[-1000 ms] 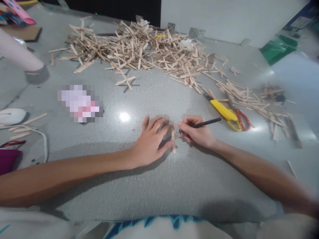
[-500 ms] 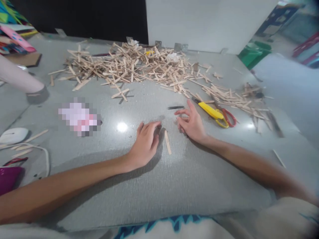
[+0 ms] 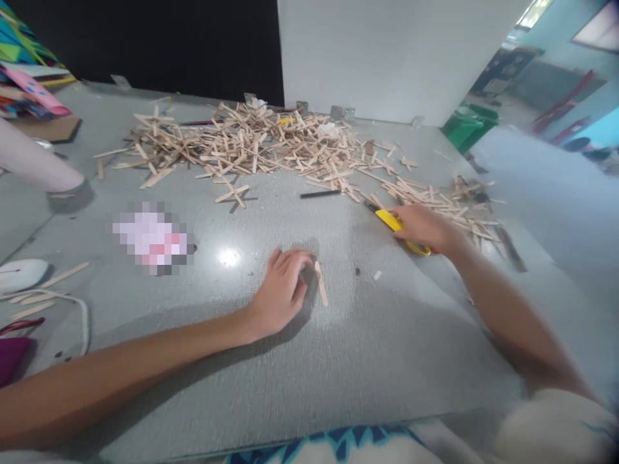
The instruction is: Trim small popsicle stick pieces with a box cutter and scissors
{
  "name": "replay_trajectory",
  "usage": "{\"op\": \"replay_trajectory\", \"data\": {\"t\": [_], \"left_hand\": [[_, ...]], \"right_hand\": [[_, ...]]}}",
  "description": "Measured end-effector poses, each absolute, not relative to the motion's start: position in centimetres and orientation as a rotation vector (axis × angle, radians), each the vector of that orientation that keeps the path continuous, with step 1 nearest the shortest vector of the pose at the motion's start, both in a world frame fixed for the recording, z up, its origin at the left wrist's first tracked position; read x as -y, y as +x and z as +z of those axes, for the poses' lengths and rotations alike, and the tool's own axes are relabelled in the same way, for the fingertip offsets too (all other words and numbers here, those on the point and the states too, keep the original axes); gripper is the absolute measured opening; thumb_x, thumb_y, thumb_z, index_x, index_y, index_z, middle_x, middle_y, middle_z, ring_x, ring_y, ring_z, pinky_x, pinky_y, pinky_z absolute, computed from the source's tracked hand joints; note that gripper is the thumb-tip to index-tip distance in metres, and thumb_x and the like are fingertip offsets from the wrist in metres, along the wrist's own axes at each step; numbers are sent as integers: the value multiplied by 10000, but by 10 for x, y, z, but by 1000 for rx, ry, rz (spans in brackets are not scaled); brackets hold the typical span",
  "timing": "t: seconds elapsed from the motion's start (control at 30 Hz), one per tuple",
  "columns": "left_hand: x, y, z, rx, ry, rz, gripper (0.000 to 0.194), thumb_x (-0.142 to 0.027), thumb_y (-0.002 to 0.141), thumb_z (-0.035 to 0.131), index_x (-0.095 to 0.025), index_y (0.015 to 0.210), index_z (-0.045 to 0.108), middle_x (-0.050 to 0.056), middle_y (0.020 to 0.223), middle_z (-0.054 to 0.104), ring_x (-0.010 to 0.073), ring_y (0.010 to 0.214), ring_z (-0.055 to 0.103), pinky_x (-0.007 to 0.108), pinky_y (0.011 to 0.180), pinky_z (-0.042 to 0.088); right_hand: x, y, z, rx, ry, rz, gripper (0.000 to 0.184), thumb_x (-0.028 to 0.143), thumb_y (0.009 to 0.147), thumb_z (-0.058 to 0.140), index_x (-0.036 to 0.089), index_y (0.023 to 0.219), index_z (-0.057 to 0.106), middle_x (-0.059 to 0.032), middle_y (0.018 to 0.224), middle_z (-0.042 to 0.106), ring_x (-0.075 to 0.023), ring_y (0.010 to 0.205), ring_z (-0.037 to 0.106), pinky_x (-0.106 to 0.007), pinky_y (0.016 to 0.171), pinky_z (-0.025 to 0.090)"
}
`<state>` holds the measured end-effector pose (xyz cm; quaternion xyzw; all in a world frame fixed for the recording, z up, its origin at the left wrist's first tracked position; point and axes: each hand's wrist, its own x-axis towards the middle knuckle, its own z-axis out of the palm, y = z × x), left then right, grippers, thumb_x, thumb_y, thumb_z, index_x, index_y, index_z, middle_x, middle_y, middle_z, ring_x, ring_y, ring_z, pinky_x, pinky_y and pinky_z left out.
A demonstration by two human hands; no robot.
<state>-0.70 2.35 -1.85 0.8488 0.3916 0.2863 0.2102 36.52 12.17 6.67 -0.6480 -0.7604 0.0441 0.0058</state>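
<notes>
My left hand [image 3: 280, 293] rests on the grey table with its fingers loosely bent and the thumb apart, holding nothing. Just right of its fingertips lies a single short wooden craft stick [image 3: 322, 283]. My right hand [image 3: 420, 225] is over a pair of scissors [image 3: 388, 220] with a yellow and a red handle, and covers much of them. Its fingers are partly hidden and blurred, so the grip is unclear. Beyond both hands spreads a heap of wooden craft sticks [image 3: 242, 151], some joined in crosses. One crossed pair [image 3: 233, 193] sits apart in front.
A thin black strip [image 3: 320, 193] lies before the heap. On the left are a blurred-out pinkish object [image 3: 149, 235], a white mouse [image 3: 22, 276] with cable, and loose sticks. Another person's arm [image 3: 41, 158] reaches in. A green bin [image 3: 468, 125] stands beyond the table's right edge.
My right hand has moved right, from beside the black strip onto the scissors. My left hand stays beside the single stick. The view has shifted slightly.
</notes>
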Motion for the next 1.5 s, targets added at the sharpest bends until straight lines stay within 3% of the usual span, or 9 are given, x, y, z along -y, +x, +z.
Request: {"op": "replay_trajectory", "data": {"t": [0.07, 0.23, 0.4, 0.57, 0.87, 1.0, 1.1, 1.27, 1.5], "left_hand": [[-23, -8, -17, -1028, 2394, 793, 334, 9, 993, 404, -238, 1160, 554, 102, 1452, 726, 300, 1475, 597, 753, 1330, 302], [-23, -10, -18, -863, 2513, 693, 316, -29, 1032, 447, -224, 1131, 676, 84, 1358, 769, 282, 1430, 634, 700, 1354, 309], [-22, -9, -26, -839, 2632, 691, 411, -40, 1036, 465, -238, 1313, 696, 97, 1422, 717, 288, 1438, 605, 656, 1362, 319], [-20, -9, -29, -833, 2737, 642, 532, -28, 968, 509, -217, 1448, 639, 139, 1502, 660, 354, 1518, 522, 686, 1357, 310], [-18, -4, -23, -798, 2811, 600, 518, -9, 989, 468, -202, 1426, 667, 161, 1470, 660, 328, 1530, 552, 638, 1354, 376], [-18, -2, -23, -769, 2765, 596, 552, 4, 1000, 462, -193, 1476, 660, 177, 1489, 651, 328, 1569, 535, 626, 1358, 393], [-18, -3, -24, -745, 2786, 553, 598, 17, 1006, 460, -187, 1543, 628, 203, 1506, 640, 363, 1599, 503, 667, 1351, 387], [-19, -4, -26, -748, 2735, 558, 622, 3, 1035, 495, -246, 1598, 585, 186, 1566, 624, 363, 1634, 466, 695, 1368, 340], [-17, -4, -20, -757, 2740, 494, 646, -16, 1018, 561, -236, 1625, 556, 205, 1669, 561, 391, 1657, 431, 716, 1375, 305]], "right_hand": [[-121, 366, 78, 2424, -2046, 171, 152, 133, 761, 862, 179, 903, 829, -96, 842, 803, -260, 786, 713, -345, 700, 469], [-96, 356, 130, 2247, -1763, -27, 175, 264, 1026, 714, 188, 1076, 863, -105, 967, 836, -220, 839, 719, -368, 791, 479], [-55, 333, 153, 1898, -1427, 191, 137, 373, 944, 878, 259, 977, 810, -64, 832, 771, -216, 694, 688, -362, 640, 506], [-33, 300, 118, 1930, -1268, 639, 226, 403, 857, 947, 265, 876, 769, -24, 792, 736, -182, 641, 636, -324, 568, 496], [-34, 278, 38, 1998, -1321, 1039, 310, 501, 1012, 761, 237, 850, 768, -27, 790, 754, -190, 726, 682, -305, 676, 557], [-28, 269, 33, 1826, -1383, 1104, 388, 574, 1081, 657, 226, 985, 797, -16, 724, 742, -153, 544, 631, -284, 532, 516], [-22, 261, 33, 1809, -1333, 1077, 369, 559, 1096, 654, 224, 1091, 809, -27, 752, 771, -164, 575, 684, -295, 576, 552], [-15, 254, 30, 1866, -1302, 1036, 250, 481, 1071, 722, 242, 1018, 774, 4, 702, 738, -162, 591, 644, -306, 605, 521], [-15, 250, 28, 1899, -1340, 991, 265, 459, 1079, 685, 249, 927, 745, 12, 659, 703, -154, 558, 594, -304, 558, 456]]}}
